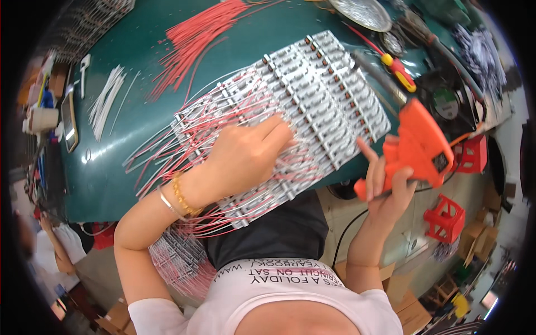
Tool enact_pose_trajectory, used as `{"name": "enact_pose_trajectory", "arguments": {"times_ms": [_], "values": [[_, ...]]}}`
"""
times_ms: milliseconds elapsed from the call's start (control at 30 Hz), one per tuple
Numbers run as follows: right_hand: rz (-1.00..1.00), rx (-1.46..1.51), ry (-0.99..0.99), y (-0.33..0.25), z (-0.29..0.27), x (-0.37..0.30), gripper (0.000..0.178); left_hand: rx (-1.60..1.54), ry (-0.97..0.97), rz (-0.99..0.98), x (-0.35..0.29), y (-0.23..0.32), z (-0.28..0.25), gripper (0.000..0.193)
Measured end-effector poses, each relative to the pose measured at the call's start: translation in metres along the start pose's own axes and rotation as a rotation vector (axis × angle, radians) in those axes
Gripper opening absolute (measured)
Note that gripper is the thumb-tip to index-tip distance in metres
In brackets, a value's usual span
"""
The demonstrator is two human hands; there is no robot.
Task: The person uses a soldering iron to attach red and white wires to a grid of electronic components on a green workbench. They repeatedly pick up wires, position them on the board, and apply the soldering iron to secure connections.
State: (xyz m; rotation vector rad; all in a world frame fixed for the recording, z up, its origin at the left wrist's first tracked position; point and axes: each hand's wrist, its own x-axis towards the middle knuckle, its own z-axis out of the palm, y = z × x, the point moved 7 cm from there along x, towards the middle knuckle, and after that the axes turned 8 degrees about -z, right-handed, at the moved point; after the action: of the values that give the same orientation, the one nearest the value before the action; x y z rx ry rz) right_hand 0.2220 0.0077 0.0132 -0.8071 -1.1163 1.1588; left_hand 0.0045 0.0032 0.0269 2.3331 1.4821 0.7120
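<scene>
A panel of small metallic parts in rows (pixel 318 95) lies tilted across the near part of the green table. Red and white wires (pixel 167 151) cover its left part, many with loose ends over the table. Over these wires is my left hand (pixel 251 148), its fingers pinched together at the panel; what they pinch is hidden. My right hand (pixel 391 181) is wrapped round the handle of an orange-red soldering gun (pixel 421 142), right of the panel. The gun's metal barrel (pixel 379 78) slants up and left past the panel's far right corner.
Bundles of red wires (pixel 201 33) and white wires (pixel 106 100) lie on the green table (pixel 89 184). A yellow-red screwdriver (pixel 399 72), a metal dish (pixel 365 12) and a black fan (pixel 444 100) stand at the right. Red stools (pixel 445 218) are beyond; another person (pixel 56 251) sits at left.
</scene>
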Motion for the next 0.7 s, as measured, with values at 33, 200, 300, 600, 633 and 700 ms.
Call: {"name": "enact_pose_trajectory", "arguments": {"times_ms": [33,200,300,600,633,700], "values": [[0.034,0.002,-0.015,0.001,0.011,-0.012,0.066,-0.005,-0.018,-0.03,-0.015,-0.006,-0.007,0.011],[0.183,-0.039,-0.109,0.003,0.055,-0.057,0.074,-0.154,-0.071,-0.189,-0.072,-0.025,-0.042,0.005],[0.128,-0.12,-0.117,-0.002,0.056,-0.062,0.076,-0.134,0.341,-0.176,-0.08,-0.033,-0.074,0.01],[-0.141,-0.542,0.005,-0.044,0.065,-0.036,0.083,-0.37,0.172,-0.503,-0.002,-0.097,-0.07,0.008],[-0.128,-0.52,0.009,-0.037,0.065,-0.034,0.084,-0.338,0.182,-0.446,0.005,-0.099,-0.061,0.009],[-0.102,-0.477,0.015,-0.027,0.068,-0.029,0.085,-0.284,0.175,-0.421,0.017,-0.104,-0.052,0.011]]}}
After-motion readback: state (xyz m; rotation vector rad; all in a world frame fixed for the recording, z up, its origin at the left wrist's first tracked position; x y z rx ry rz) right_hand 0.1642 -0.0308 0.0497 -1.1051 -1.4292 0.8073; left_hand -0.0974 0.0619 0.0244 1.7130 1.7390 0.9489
